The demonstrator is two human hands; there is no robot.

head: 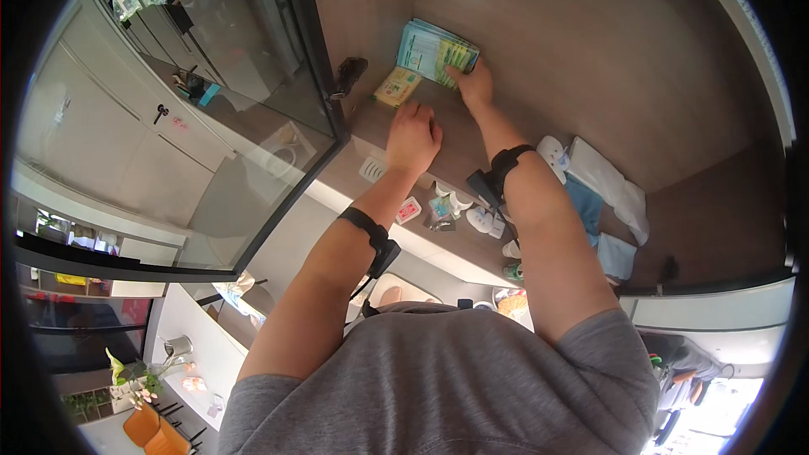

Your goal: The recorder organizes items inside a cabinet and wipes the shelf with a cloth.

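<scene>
My right hand [475,83] grips the right edge of a stack of thin blue-green and yellow printed packets or booklets [425,47], thumb on the front. The stack leans in the back left corner of a wooden cabinet shelf [452,133]. In front of its lower left end lies a smaller yellow printed packet [398,86]. Just short of that packet is my left hand [414,137], back upward and fingers curled; its palm side is hidden, and I cannot tell whether the fingertips touch the packet.
A framed glass door [278,139] stands open at left, near a dark hinge [349,76]. White packages [597,167] and a blue cloth-like item [583,205] lie on the shelf at right. Below are a red-and-white card box [409,209], small white items [483,220] and a green can [513,272].
</scene>
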